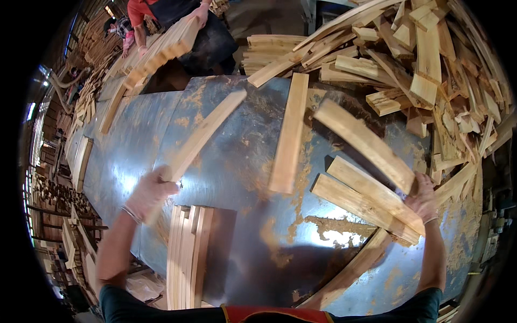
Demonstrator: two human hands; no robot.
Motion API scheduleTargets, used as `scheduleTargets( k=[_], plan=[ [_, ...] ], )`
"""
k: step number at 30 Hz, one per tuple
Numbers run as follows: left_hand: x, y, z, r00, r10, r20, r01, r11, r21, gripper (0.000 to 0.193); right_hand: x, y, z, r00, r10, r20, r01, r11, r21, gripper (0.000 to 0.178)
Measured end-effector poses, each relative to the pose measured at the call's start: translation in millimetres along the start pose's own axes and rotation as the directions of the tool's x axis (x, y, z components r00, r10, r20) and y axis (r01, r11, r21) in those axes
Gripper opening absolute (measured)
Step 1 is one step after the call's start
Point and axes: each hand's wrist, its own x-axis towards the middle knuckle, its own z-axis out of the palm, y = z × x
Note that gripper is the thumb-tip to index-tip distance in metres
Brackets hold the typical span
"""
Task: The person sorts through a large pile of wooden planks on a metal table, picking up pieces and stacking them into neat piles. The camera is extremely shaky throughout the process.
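Observation:
My left hand, in what looks like a thin glove, is closed round the near end of a wooden board. That board slants up to the far right, slightly blurred. At the right, my right hand grips the near end of another board, whose far end points up and left. Just below it two boards lie side by side on the metal table. Between my hands a single board lies lengthwise. Close to my left forearm stands a neat row of boards.
A tangled heap of offcuts rises at the far right. One more board lies near my right forearm. Across the table a co-worker in a dark apron holds a row of boards. Sawdust patches cover parts of the table.

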Motion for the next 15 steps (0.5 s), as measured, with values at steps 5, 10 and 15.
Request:
scheduleTargets(
  k=[5,10,15],
  plan=[
    [-13,-53,156,0.932,0.248,0.263,0.129,0.452,-0.883,0.059,-11,-176,-14,0.898,-0.08,0.432,-0.241,0.733,0.636,0.061],
    [-17,-27,263,0.867,0.37,0.334,0.312,0.12,-0.942,0.075,-75,-319,54,0.65,-0.491,0.58,0.004,0.765,0.644,0.089],
    [-21,-63,242,0.808,0.267,0.524,0.509,0.131,-0.851,0.052,13,-360,93,0.908,-0.261,0.328,0.211,0.961,0.18,0.065]
  ],
)
